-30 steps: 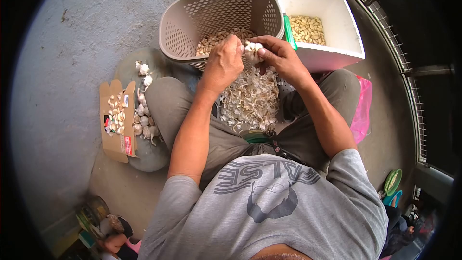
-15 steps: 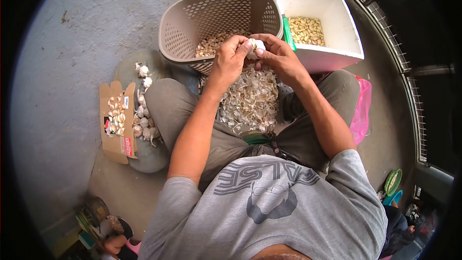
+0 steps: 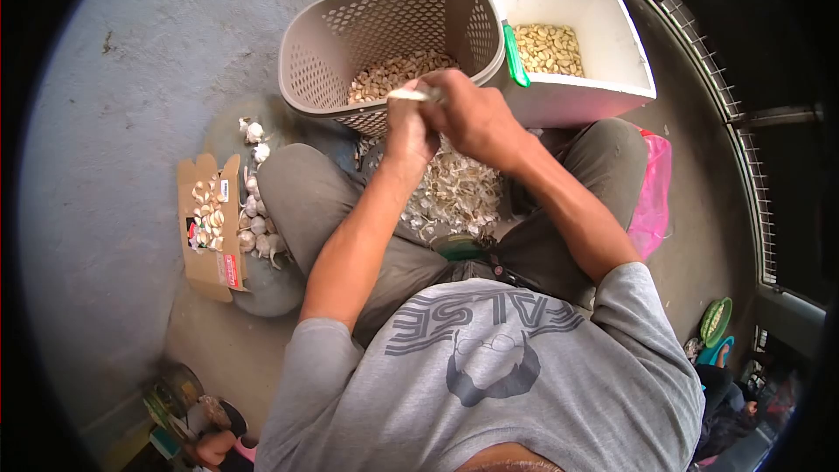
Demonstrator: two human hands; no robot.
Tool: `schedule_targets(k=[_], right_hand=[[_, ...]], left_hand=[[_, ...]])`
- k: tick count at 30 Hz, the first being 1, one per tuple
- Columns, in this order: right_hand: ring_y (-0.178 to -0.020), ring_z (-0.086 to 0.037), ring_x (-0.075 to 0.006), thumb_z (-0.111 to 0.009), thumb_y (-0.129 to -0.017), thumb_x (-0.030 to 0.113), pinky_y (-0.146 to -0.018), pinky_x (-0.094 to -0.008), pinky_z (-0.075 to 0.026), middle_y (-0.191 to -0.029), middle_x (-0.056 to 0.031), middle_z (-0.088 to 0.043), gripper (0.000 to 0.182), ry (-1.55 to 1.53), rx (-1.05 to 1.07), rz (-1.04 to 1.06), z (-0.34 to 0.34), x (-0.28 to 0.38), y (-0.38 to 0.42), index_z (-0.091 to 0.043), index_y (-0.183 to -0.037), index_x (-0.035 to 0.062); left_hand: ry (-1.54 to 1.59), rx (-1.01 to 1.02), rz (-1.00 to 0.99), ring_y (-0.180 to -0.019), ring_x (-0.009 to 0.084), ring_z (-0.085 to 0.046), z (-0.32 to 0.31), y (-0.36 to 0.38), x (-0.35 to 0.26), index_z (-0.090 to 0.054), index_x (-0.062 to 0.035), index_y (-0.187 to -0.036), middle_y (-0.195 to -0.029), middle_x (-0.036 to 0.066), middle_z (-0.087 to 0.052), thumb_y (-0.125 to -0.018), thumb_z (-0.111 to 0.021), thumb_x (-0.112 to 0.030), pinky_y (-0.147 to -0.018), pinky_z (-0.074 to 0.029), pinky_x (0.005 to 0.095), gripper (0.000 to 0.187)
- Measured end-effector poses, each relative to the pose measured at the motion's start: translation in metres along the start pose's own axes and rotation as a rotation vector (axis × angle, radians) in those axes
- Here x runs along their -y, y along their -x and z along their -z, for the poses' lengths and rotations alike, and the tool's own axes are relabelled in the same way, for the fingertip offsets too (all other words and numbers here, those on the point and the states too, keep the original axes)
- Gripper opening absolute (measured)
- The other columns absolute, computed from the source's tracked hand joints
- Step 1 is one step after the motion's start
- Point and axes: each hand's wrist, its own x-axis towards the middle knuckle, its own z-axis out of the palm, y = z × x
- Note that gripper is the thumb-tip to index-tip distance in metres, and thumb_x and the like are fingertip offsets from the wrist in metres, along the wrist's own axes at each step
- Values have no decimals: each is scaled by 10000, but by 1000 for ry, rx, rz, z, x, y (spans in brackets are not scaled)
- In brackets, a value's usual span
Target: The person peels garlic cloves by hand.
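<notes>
Close together above the near rim of the basket, my two hands are closed around a garlic bulb (image 3: pixel 407 95), of which only a pale, blurred part shows. My left hand (image 3: pixel 409 129) grips it from below and the left. Over its top lies my right hand (image 3: pixel 472 115), fingers curled and smeared by motion. Behind the hands stands a beige perforated basket (image 3: pixel 315 31) with garlic cloves (image 3: pixel 389 77) in the bottom. A heap of garlic skins (image 3: pixel 459 188) lies beneath my hands, between my legs.
Right of the basket, a white foam box (image 3: pixel 603 26) holds peeled cloves (image 3: pixel 549 50); a green handle (image 3: pixel 516 57) hangs on its edge. At left, a cardboard box (image 3: pixel 201 275) with cloves sits beside whole garlic bulbs (image 3: pixel 255 225). A pink bag (image 3: pixel 651 197) lies right of my knee.
My hands have drawn together and shifted left and slightly down. The right hand has turned over the left, covering most of the garlic bulb, which was plainly visible between the fingertips before.
</notes>
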Motion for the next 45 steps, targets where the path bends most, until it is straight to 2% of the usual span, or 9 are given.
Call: schedule_targets(k=[1,7,11,19,28,31,36,40,45], right_hand=[[-899,-686,-467,-612,-1024,260,-760,-484,-565,-996,-271,-686,346,8,-70,143,-6,-3,1,-511,-1234,4],[-818,-680,-196,-565,-1072,267,-724,-339,-560,-940,-105,-694,366,-721,-39,-463,0,-25,-8,-483,-1295,-12],[-904,-679,-185,-607,-1058,270,-765,-329,-567,-1001,-139,-701,427,-589,-29,-283,-4,-30,-7,-461,-1325,-30],[-968,-705,-199,-691,-995,160,-827,-339,-563,-1139,-199,-661,457,-535,-32,-12,2,-10,1,-456,-1347,-12],[-841,-660,-167,-776,-932,168,-719,-331,-544,-942,-145,-694,482,-433,-64,-121,10,-25,2,-499,-1285,-9],[-762,-641,-142,-772,-933,146,-654,-305,-521,-850,-112,-671,438,-342,39,-212,12,-24,4,-527,-1262,-6],[-688,-661,-163,-583,-1051,424,-597,-354,-518,-806,-104,-674,458,-711,58,-389,19,-25,-4,-607,-1170,-18],[-688,-702,-254,-548,-1068,397,-629,-410,-539,-809,-184,-700,422,-345,-118,-272,-9,-24,-8,-623,-1089,-18],[-598,-670,-233,-566,-1060,361,-558,-363,-518,-744,-164,-672,375,-427,-87,-281,-5,-11,-16,-614,-1071,-11]], left_hand=[[190,-22,40,-753,139,-661,-2,5,1,-615,0,-1039,-947,70,-673,-1005,-475,-81,-701,-615,311,165],[-59,113,26,-799,129,-660,0,-2,-26,-610,5,-1166,-962,66,-655,-1070,-519,-219,-628,-601,331,260],[-348,72,-67,-739,131,-677,-7,-2,-21,-654,8,-1076,-887,62,-684,-1052,-592,-212,-617,-600,317,230],[-201,-60,-89,-658,126,-676,0,-4,-18,-663,15,-931,-863,100,-711,-1005,-573,-57,-530,-573,248,137],[-423,191,-28,-654,106,-678,-10,3,-17,-634,-40,-1105,-848,44,-692,-1044,-600,-369,-509,-580,269,336],[-328,166,-24,-644,104,-667,-9,1,-11,-614,-54,-1096,-816,30,-672,-1044,-601,-380,-489,-562,263,330],[-334,73,-67,-557,117,-614,-9,2,-14,-565,-84,-1006,-792,19,-620,-1056,-567,-412,-444,-525,271,332],[-284,59,-97,-635,141,-646,-15,4,2,-533,-103,-1068,-857,45,-622,-1094,-455,-394,-440,-535,289,303],[-104,27,-114,-595,145,-625,-22,6,3,-552,-110,-1035,-836,35,-619,-1108,-365,-372,-359,-483,300,330]])
